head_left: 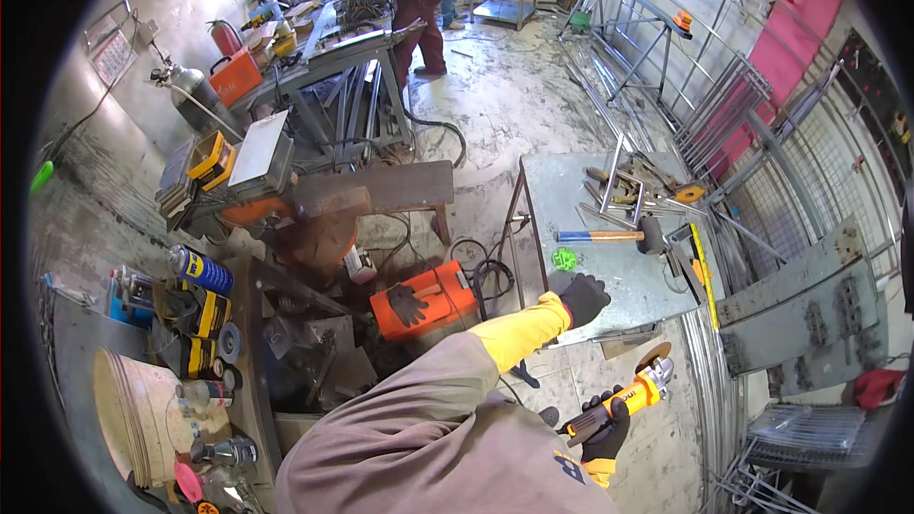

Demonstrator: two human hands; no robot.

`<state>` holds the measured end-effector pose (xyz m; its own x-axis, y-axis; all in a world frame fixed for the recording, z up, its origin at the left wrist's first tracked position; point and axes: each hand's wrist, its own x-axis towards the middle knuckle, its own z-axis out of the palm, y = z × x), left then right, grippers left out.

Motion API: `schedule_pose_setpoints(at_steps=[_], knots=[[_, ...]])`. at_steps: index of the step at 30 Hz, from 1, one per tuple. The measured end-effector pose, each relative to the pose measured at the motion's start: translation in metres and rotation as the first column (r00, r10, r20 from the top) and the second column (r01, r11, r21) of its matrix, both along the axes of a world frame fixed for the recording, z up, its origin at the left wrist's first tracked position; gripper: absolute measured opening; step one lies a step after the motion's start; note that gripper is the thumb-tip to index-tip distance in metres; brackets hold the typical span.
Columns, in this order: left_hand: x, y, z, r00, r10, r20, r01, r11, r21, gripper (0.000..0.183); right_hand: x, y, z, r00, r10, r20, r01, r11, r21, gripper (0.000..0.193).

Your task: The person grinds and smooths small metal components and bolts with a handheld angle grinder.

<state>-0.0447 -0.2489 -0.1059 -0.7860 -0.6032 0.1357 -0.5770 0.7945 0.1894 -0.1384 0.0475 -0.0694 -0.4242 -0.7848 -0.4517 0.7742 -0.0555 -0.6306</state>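
Observation:
My right hand (607, 436), in a black glove with a yellow cuff, is wrapped round the body of a yellow and black angle grinder (645, 388). The grinder's brown disc (655, 355) points up towards the metal table (619, 281). Across my body reaches my left arm, and my black-gloved left hand (584, 302) is over the table's near edge with its fingers curled in; what they hold, if anything, is hidden. Just beyond it lies a bright green object (564, 259). A hammer (609, 236) with a wood and blue handle rests farther back on the table.
Metal tubes and tools (633, 186) lie at the table's far end, a yellow ruler (703, 271) along its right side. An orange case (424, 300) with a dark glove on it stands left. Cables (490, 276) trail beside the table. Farther off, a person (416, 0) stands at a workbench.

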Motion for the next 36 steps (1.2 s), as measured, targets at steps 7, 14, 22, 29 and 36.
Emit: schedule_pose_setpoints(at_steps=[7, 14, 22, 29, 36], knots=[[0.006, 0.005, -0.006, 0.999, 0.026, -0.019, -0.026, 0.999, 0.019, 0.021, 0.001, -0.004, 0.0, 0.999, -0.02, 0.044, 0.02, 1.0, 0.003, 0.048], [0.006, -0.006, -0.022, 0.998, 0.021, -0.056, -0.021, 1.0, 0.0, 0.013, -0.001, -0.008, -0.011, 0.998, -0.019, 0.065, 0.02, 0.999, -0.024, 0.053], [-0.002, 0.003, -0.001, 0.99, 0.092, 0.103, -0.09, 0.996, -0.023, 0.011, 0.0, -0.006, -0.015, 0.995, -0.041, 0.094, 0.041, 0.999, 0.001, 0.051], [0.003, -0.012, 0.0, 0.997, 0.075, -0.003, -0.075, 0.995, 0.066, 0.014, 0.0, -0.002, -0.022, 0.995, -0.059, 0.075, 0.058, 0.998, 0.021, 0.056], [0.004, -0.023, -0.006, 0.986, 0.032, -0.163, -0.037, 0.999, -0.028, 0.009, -0.009, -0.001, -0.019, 0.994, -0.104, 0.026, 0.103, 0.994, 0.048, 0.064]])
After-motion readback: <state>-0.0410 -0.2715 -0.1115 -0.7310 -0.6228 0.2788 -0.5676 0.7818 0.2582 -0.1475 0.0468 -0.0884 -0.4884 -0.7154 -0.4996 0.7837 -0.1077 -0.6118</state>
